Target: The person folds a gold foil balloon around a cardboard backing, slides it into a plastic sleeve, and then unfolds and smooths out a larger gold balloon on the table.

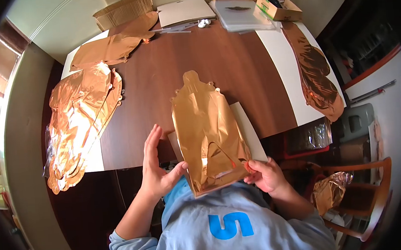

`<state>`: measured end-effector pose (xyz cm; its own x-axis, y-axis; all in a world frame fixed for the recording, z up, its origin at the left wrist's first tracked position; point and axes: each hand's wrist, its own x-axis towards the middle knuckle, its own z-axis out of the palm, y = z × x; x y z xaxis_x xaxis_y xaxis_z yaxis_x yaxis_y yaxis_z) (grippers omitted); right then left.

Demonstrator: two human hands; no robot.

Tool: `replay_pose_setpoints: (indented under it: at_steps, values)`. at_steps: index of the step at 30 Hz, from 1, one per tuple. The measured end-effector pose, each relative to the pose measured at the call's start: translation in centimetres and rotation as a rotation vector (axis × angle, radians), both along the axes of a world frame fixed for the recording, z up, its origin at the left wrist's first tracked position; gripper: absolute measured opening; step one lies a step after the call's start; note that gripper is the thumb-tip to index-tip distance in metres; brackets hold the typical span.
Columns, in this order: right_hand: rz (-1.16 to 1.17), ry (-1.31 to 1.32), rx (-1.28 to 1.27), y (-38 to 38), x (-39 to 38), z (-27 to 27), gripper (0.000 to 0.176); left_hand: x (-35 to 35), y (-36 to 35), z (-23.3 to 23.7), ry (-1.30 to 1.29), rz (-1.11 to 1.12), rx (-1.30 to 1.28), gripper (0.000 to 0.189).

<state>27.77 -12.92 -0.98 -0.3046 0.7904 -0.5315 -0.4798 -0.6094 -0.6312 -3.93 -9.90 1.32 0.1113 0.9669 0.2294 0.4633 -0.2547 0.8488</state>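
A flat, copper-gold foil balloon (205,120), with small tabs along its far edges, lies at the front of the table, over a white card (247,126). Its near end is folded over and reaches past the table edge toward my body. My right hand (266,174) pinches the near right corner of the foil between thumb and fingers. On the other side, my left hand (159,167) is open, fingers stretched upward, with the thumb at the foil's left edge.
More copper foil balloons lie in a pile (81,119) at left, at the back left (111,45) and on the right (315,70). White boards (183,11), clear plastic sheets (239,15) and a small carton (280,9) stand along the back. A wooden chair (377,191) is at right.
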Motion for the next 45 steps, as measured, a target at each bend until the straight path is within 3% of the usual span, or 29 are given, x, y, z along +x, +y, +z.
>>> replay_pose_setpoints:
  at_steps: [3, 11, 16, 19, 22, 24, 28, 29, 32, 33, 37, 45]
  values:
    - [0.046, 0.183, 0.053, -1.5, -0.3, 0.4, 0.023, 0.9, -0.5, 1.2, -0.339, 0.051, -0.254, 0.118]
    - [0.127, 0.165, 0.037, -3.3, 0.0, 0.6, 0.025, 0.0, -0.3, 3.1, -0.889, 0.049, -0.581, 0.113]
    - [0.2, 0.07, 0.024, -4.1, 0.0, 0.1, 0.024, 1.3, -0.5, 2.2, -0.868, -0.047, -0.504, 0.099]
    - [0.19, 0.172, 0.172, -3.6, 1.0, -0.5, 0.03, 1.8, -0.7, 1.7, -0.802, -0.05, -0.463, 0.09]
    - [0.268, 0.342, 0.283, 0.0, 2.7, 0.5, 0.074, 2.4, -0.8, 1.8, -0.845, -0.1, -0.467, 0.089]
    - [0.272, 0.255, 0.345, 2.6, 3.3, 1.1, 0.09, 2.7, -0.8, 1.7, -0.801, -0.14, -0.49, 0.09]
    - [0.232, -0.167, 0.452, 4.6, 1.1, 2.3, 0.066, 3.3, -1.0, 1.2, -0.701, -0.177, -0.508, 0.091]
    - [0.14, -0.166, 0.488, 4.8, 0.3, 2.0, 0.051, 3.2, -1.2, 1.2, -0.679, -0.17, -0.5, 0.091]
    - [0.159, -0.283, 0.465, 5.2, 0.2, 3.2, 0.043, 3.0, -1.5, 0.3, -0.66, -0.122, -0.368, 0.088]
    - [0.114, -0.34, 0.486, 5.0, 0.2, 2.9, 0.026, 2.9, -1.7, 0.0, -0.661, -0.103, -0.308, 0.086]
    - [0.138, -0.322, 0.465, 4.3, 1.1, 1.8, 0.006, 2.7, -2.6, 0.9, -0.709, -0.184, -0.379, 0.079]
    - [0.159, -0.289, 0.451, 5.1, 1.2, 3.6, 0.018, 3.0, -2.5, 1.2, -0.5, -0.167, -0.394, 0.076]
